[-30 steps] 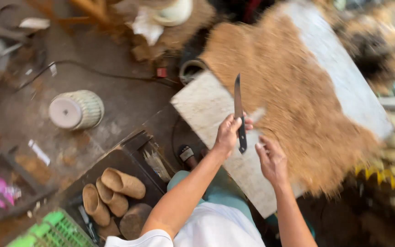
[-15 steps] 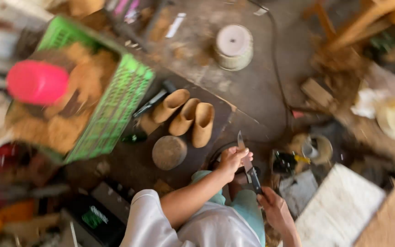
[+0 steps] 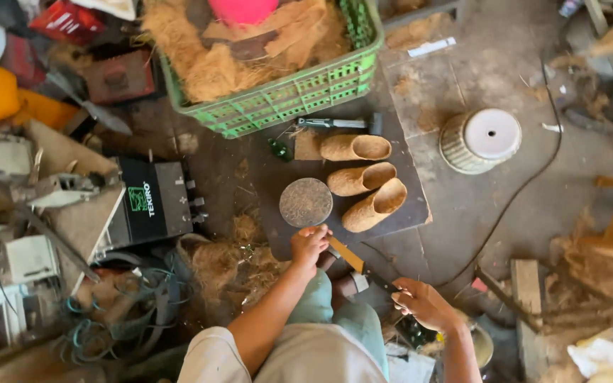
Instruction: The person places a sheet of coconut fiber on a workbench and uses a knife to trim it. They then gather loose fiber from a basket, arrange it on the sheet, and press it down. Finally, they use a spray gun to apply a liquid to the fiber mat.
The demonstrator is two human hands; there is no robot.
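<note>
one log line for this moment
left hand: near round disc | right hand: gripping knife | three fibre pots on board

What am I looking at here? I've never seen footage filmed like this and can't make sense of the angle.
There is no machine: a camera worn on a person's head looks straight down at their own two bare hands and lap. The left hand is closed around one end of a long knife, and the right hand holds its other end; the blade itself is hard to make out. Just beyond the hands, on a dark board on the floor, lie three tube-shaped fibre pieces and a round flat disc. Farther off stands a green plastic crate full of brown fibre, and to one side a white ribbed pot turned upside down. A black box-shaped device and tangled cables sit on the other side.
</note>
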